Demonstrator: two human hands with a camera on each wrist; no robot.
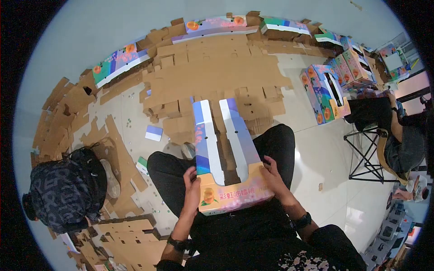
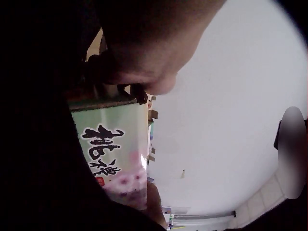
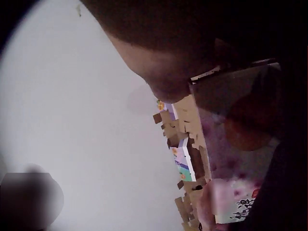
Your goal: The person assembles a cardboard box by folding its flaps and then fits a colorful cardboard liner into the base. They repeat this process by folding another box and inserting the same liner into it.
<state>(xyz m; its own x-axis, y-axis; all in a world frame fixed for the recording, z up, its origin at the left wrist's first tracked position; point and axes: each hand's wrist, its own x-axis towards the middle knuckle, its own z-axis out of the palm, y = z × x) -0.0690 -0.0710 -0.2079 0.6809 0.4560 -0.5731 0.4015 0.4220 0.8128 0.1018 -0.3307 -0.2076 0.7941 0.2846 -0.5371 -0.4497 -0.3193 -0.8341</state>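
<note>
A colourful printed cardboard fruit box [image 1: 233, 193] lies across the person's lap, its orange end with peach artwork nearest the body. Two long flaps with white strips run away from that end, leaving a slot between them. The left hand [image 1: 192, 189] grips the near left corner, thumb on top. At the near right corner the right hand [image 1: 273, 178] holds the box's side. In the left wrist view the green printed end panel [image 2: 115, 149] shows below the hand. The right wrist view has the darker end panel [image 3: 231, 139], with fingertips at its lower edge.
Flattened brown cardboard [image 1: 212, 67] covers the floor ahead, with printed boxes [image 1: 217, 25] along the wall. Assembled boxes [image 1: 323, 92] stand at right, beside a seated person on a folding stool [image 1: 370, 156]. A dark backpack [image 1: 68, 192] sits at left.
</note>
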